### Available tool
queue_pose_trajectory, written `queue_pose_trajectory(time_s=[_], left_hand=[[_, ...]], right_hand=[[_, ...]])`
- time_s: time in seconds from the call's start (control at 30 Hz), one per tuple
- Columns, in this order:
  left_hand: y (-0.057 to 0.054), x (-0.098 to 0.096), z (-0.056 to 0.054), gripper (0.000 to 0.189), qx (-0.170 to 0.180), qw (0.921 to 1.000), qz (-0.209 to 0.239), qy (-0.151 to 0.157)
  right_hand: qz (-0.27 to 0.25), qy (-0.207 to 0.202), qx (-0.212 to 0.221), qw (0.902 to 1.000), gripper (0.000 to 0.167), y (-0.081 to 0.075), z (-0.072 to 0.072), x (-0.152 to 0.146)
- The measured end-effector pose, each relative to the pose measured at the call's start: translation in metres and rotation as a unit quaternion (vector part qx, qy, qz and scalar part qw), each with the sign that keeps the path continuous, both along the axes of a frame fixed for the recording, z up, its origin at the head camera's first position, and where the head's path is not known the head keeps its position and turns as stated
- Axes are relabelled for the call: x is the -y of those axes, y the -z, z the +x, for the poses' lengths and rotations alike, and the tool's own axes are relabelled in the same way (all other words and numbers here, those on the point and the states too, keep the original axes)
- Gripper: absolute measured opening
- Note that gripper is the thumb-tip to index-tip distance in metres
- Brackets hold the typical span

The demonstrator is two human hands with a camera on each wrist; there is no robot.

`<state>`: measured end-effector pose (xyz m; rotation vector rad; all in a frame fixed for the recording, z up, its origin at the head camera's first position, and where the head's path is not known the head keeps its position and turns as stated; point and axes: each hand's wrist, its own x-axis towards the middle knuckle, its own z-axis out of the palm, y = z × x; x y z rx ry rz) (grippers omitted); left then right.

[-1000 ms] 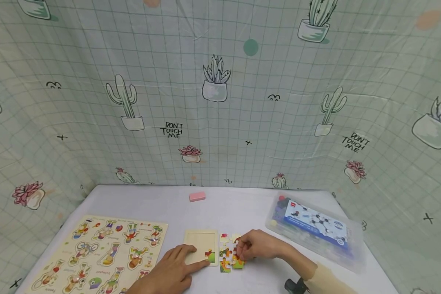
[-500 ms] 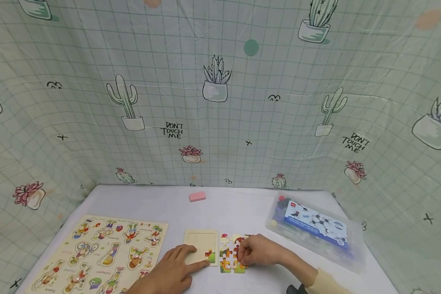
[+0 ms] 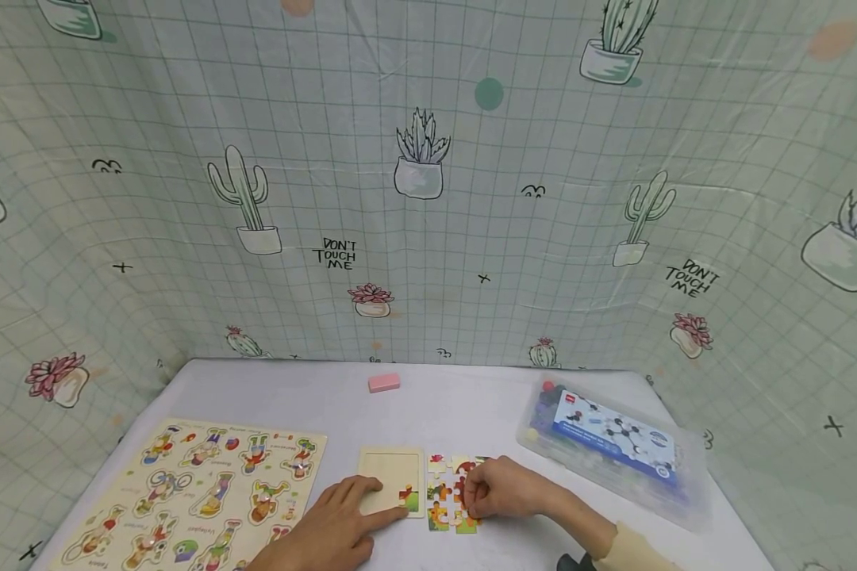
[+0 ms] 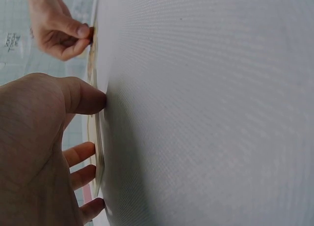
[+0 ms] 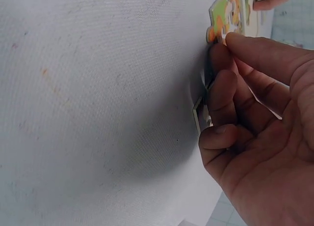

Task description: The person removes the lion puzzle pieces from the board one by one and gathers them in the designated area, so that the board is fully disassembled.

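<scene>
My left hand (image 3: pixel 336 523) rests with spread fingers on a small wooden puzzle tray (image 3: pixel 389 468). A green and red puzzle piece (image 3: pixel 410 500) lies in the tray's near right corner. Just right of the tray, several colourful jigsaw pieces (image 3: pixel 439 492) lie close together on the table. Over their right side, my right hand (image 3: pixel 507 488) pinches a puzzle piece between thumb and index finger; its fingers hide most of it. In the right wrist view, the thumb (image 5: pixel 260 51) meets the index fingertip beside loose pieces (image 5: pixel 219 14), with another piece (image 5: pixel 197 115) under the curled fingers.
A large wooden board of sports figures (image 3: pixel 207 468) lies at the left. At the back sits a pink block (image 3: pixel 383 383). A clear plastic case with a blue label (image 3: pixel 614 444) stands at the right. Patterned cloth (image 3: pixel 428 238) hangs around the white table.
My right hand has shifted slightly right, uncovering more of the middle pieces. The near middle piece has moved a little towards me. The left hand stays in place.
</scene>
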<state>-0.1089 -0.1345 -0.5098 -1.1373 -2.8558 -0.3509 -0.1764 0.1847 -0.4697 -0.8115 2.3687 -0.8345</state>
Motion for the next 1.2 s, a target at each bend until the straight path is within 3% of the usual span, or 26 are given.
queue_pose_trajectory(time_s=[0.3,0.67,0.93,1.2], left_hand=[[0.002,0.000,-0.001,0.060,-0.003,1.0000,0.001,0.003],[-0.008,-0.003,0.002,0.058,0.039,0.9991,-0.013,-0.011],[-0.001,0.001,0.001,0.058,-0.012,0.9999,0.003,0.008],[-0.004,0.003,0.002,0.057,-0.010,0.9996,0.014,0.023]], right_hand=[[0.003,0.006,0.000,1.0000,0.010,-0.001,0.001,0.002],[0.006,-0.006,-0.018,0.9998,0.009,-0.003,-0.001,0.005],[-0.010,-0.004,-0.019,0.9998,0.008,-0.001,-0.006,0.030],[0.008,-0.030,-0.065,0.9974,0.020,0.002,-0.008,0.061]])
